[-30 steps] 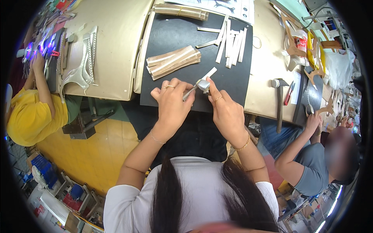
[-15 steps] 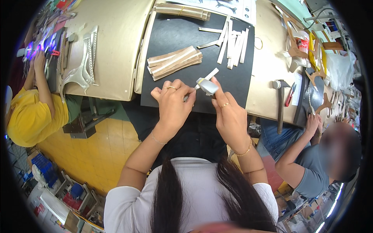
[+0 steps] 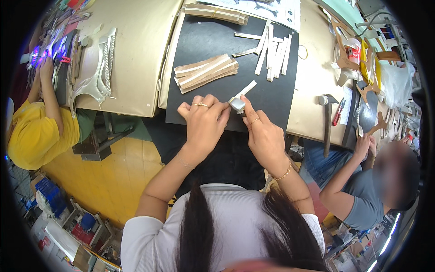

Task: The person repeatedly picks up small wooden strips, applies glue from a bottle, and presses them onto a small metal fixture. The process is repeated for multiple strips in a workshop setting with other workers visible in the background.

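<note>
My left hand [image 3: 204, 119] is closed over the near edge of the black mat [image 3: 195, 43]. Its thumb and index finger pinch the near end of a narrow white strip [image 3: 248, 88], which slants up to the right. In my right hand [image 3: 264, 136] is a small whitish block-shaped piece [image 3: 237, 105] with a yellowish edge, held by the fingertips over the strip's near end. Its exact kind cannot be made out. Beyond my hands lies a stack of brown-and-white strips [image 3: 206, 72]. Several loose white strips [image 3: 272, 54] are spread at the mat's upper right.
A banded bundle of strips [image 3: 215, 13] lies at the far edge, beside a printed sheet [image 3: 276, 11]. A hammer [image 3: 327, 120] and a red-handled cutter [image 3: 338, 113] are on the right table. People work at both sides, one in yellow [image 3: 38, 133], one in grey [image 3: 362, 197].
The whitish piece has turned and shifted slightly left and nearer to me, closer to my left fingertips. My right index finger has moved left with it.
</note>
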The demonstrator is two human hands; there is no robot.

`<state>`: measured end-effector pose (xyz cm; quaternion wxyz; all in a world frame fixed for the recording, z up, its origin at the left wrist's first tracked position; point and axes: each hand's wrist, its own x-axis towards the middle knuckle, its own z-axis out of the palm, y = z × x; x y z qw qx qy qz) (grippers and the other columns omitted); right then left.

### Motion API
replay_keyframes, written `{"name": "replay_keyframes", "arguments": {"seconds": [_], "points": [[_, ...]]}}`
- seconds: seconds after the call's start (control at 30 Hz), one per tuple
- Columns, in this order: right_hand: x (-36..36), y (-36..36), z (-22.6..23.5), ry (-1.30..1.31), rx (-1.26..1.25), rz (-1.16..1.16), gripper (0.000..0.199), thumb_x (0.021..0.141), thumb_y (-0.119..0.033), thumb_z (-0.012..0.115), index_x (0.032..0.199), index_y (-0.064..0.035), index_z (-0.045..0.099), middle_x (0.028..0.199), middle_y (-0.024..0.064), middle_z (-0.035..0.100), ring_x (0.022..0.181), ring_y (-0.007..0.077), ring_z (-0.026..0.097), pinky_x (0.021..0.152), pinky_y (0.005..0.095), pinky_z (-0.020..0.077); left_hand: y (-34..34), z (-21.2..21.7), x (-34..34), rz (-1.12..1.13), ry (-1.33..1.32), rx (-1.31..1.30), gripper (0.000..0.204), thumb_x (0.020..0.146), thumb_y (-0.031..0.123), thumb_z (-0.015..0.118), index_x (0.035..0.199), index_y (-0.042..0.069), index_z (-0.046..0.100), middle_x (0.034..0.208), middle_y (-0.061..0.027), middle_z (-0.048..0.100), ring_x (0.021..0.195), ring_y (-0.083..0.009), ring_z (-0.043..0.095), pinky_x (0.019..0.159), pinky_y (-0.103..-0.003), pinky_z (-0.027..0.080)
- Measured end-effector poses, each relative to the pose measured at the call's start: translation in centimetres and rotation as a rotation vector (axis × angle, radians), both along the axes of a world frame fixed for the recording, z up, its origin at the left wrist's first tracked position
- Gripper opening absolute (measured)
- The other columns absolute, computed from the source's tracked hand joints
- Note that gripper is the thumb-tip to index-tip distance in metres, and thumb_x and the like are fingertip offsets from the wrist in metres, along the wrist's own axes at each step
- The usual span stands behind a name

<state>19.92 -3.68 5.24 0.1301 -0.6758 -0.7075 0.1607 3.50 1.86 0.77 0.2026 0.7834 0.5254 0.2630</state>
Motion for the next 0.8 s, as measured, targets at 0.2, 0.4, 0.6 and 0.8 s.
{"name": "replay_keyframes", "arguments": {"seconds": [0.2,0.4,0.6,0.8], "points": [[0.1,-0.2,-0.2,0.019,-0.007,-0.011,0.054,0.101,-0.019,0.062,0.153,-0.0188,0.050,0.080,0.0085,0.056,0.060,0.0273,0.064,0.054,0.0402,0.0518,-0.5,0.3,-1.1,0.029,-0.056,-0.109,0.013,0.078,0.019,0.084,0.088,0.014,0.078,0.087,0.0034,0.065,0.090,-0.0188,0.056,0.087,-0.042,0.028],[0.1,-0.3,-0.3,0.032,-0.005,-0.018,0.054,0.101,-0.019,0.062,0.153,-0.0184,0.050,0.079,0.0084,0.056,0.060,0.0272,0.064,0.054,0.0404,0.0517,-0.1,0.4,-1.1,0.058,-0.092,-0.221,0.007,0.081,0.017,0.081,0.083,0.013,0.077,0.083,0.0026,0.067,0.089,-0.0197,0.056,0.087,-0.042,0.028],[0.2,-0.2,-0.1,0.035,0.012,-0.023,0.054,0.101,-0.018,0.062,0.153,-0.0174,0.050,0.079,0.0083,0.056,0.060,0.0269,0.064,0.054,0.0407,0.0513,0.0,0.4,-0.5,0.064,-0.067,-0.170,0.007,0.080,0.015,0.079,0.078,0.012,0.073,0.083,0.0020,0.066,0.087,-0.0212,0.056,0.086,-0.042,0.029],[-0.2,-0.3,0.8,0.163,0.147,-0.053,0.056,0.099,-0.015,0.064,0.153,-0.0160,0.051,0.079,0.0084,0.056,0.060,0.0269,0.064,0.054,0.0398,0.0513,-0.4,0.4,-0.4,0.044,-0.021,-0.107,0.009,0.079,0.014,0.079,0.078,0.013,0.070,0.083,0.0012,0.062,0.087,-0.0220,0.056,0.085,-0.043,0.029]]}}
